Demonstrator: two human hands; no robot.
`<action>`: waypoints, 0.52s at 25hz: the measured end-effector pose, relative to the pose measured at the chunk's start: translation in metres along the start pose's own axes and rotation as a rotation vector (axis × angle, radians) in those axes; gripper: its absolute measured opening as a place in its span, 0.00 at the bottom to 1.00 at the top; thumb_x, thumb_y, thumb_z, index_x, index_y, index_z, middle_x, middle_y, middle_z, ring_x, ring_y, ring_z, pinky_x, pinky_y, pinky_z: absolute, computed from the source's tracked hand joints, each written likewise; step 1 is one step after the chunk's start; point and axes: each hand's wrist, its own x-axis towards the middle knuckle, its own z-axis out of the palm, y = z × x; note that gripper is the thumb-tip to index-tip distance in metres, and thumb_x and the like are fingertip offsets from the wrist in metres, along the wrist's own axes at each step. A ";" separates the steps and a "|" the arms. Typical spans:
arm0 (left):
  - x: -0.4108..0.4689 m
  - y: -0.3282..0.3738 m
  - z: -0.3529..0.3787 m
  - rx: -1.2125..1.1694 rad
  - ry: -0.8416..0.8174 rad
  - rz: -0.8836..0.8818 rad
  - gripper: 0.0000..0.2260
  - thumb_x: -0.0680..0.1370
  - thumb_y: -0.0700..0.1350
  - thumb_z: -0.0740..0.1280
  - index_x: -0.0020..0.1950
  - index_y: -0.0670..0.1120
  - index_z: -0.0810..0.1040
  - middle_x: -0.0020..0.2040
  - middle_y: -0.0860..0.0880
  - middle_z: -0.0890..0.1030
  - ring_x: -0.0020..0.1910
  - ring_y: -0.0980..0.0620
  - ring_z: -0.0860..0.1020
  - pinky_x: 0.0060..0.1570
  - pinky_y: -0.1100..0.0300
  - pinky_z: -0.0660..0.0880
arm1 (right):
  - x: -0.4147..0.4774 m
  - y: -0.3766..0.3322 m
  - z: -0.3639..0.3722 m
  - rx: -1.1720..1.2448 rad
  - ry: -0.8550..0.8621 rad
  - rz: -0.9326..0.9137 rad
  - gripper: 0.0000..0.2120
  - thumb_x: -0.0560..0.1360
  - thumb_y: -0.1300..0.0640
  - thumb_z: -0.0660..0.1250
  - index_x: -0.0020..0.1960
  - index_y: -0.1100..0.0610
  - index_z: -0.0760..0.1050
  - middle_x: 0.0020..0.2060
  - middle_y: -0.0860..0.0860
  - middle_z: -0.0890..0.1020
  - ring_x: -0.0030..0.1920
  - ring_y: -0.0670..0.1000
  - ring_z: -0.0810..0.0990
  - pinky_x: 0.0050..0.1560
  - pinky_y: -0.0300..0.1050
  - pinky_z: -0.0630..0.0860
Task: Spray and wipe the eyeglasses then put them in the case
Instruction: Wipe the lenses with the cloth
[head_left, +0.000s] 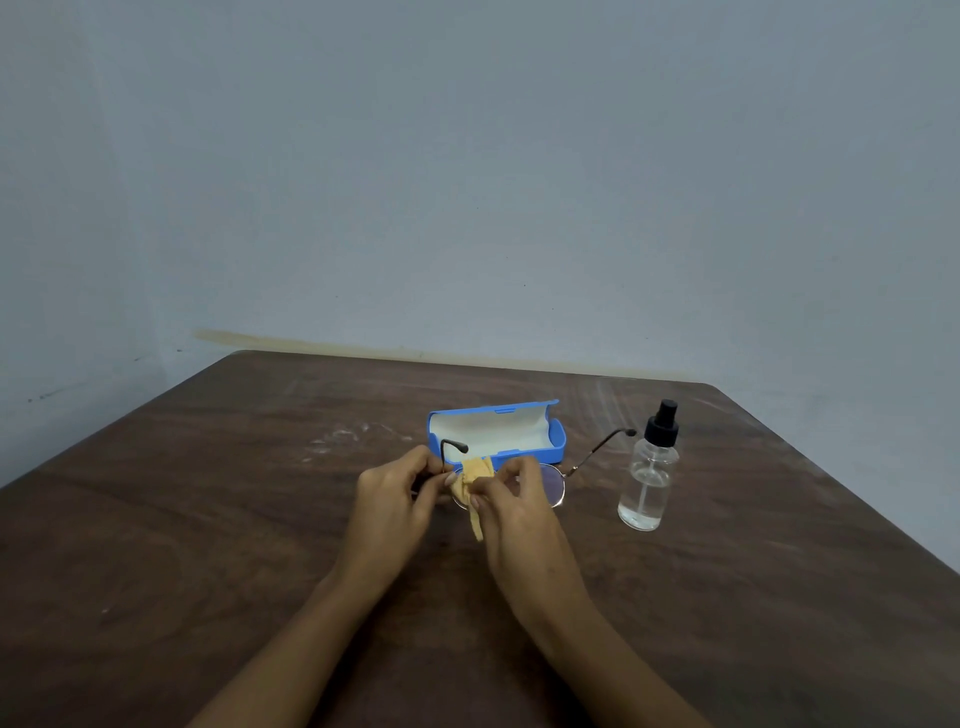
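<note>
**Wiping stage: cloth on one lens, case open and waiting**

- Eyeglasses (555, 486) are between both hands, low over the brown table (208, 519), just in front of the case (493, 431). I cannot tell whether they touch the tabletop.
- Left hand (400, 486): fingers curled, pinching the frame at its left end, near the hinge. Judged purpose: to steady the glasses so rubbing does not twist them.
- Right hand (511, 491): fingertips pinching a yellow cloth (474, 475) bunched over the left lens, with a tail of cloth hanging below. The grip suggests the lens is rubbed from both faces, though the far side is hidden.
- Look of the glasses: thin metal frame and round lenses. The right lens is uncovered and clear enough to show the table through it. Both arms are unfolded and point away from the person, dark tips up. One tip rises by the left hand, the other reaches toward the bottle.
- The blue case lies open behind the hands, pale lining showing, lid tipped back, presumably ready to receive the glasses.
- Spray bottle (649, 467): clear, black pump top, upright to the right, apart from the hands. It is partly filled.
- Judgement: spraying looks finished. The right lens, folding the arms and casing them remain.
</note>
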 end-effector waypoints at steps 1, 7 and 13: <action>0.000 0.000 0.000 -0.013 0.010 -0.007 0.21 0.70 0.34 0.69 0.31 0.59 0.68 0.34 0.59 0.80 0.39 0.60 0.82 0.36 0.71 0.78 | -0.001 0.001 -0.002 -0.063 -0.018 0.027 0.12 0.78 0.55 0.55 0.58 0.57 0.72 0.55 0.52 0.66 0.46 0.50 0.75 0.46 0.47 0.75; 0.001 -0.002 0.000 0.015 -0.006 0.010 0.17 0.71 0.37 0.70 0.30 0.55 0.69 0.33 0.58 0.80 0.37 0.59 0.81 0.34 0.68 0.78 | 0.000 0.001 0.001 -0.075 -0.034 -0.019 0.21 0.76 0.51 0.49 0.66 0.53 0.67 0.54 0.54 0.69 0.47 0.54 0.76 0.45 0.47 0.75; 0.001 0.001 -0.001 -0.006 0.009 -0.013 0.18 0.71 0.34 0.69 0.31 0.55 0.70 0.34 0.57 0.80 0.37 0.60 0.82 0.35 0.69 0.78 | -0.001 -0.004 -0.001 -0.163 -0.032 -0.014 0.27 0.71 0.42 0.42 0.61 0.49 0.70 0.53 0.51 0.69 0.43 0.53 0.77 0.39 0.48 0.77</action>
